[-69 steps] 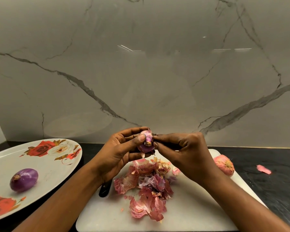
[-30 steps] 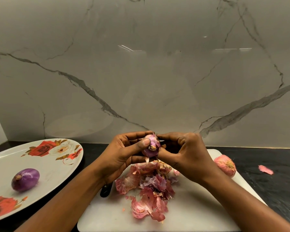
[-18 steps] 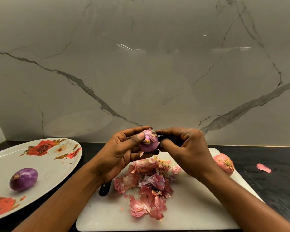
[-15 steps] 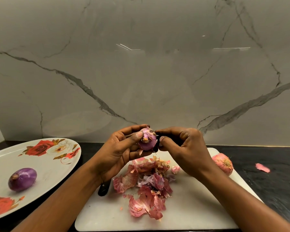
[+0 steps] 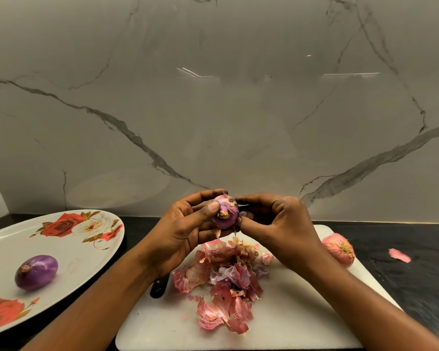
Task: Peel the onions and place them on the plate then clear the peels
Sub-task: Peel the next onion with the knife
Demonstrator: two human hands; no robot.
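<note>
The left hand (image 5: pixel 183 231) grips a half-peeled onion (image 5: pixel 226 211) above the peels (image 5: pixel 226 279). Fingers of the right hand (image 5: pixel 284 231) pinch its skin.

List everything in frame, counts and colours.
plate: 1, white with red roses, left
board: 1, white, centre
counter: 1, black
wall: 1, grey marble, behind
held onion: 1, purple, partly skinned, above the board
peeled onion: 1, purple, on the plate
unpeeled onion: 1, pink, board's right edge
peel pile: 1, pink, mid-board
peel scrap: 1, pink, counter at right
black object: 1, under left wrist
left hand: grips held onion
right hand: pinches held onion
</note>
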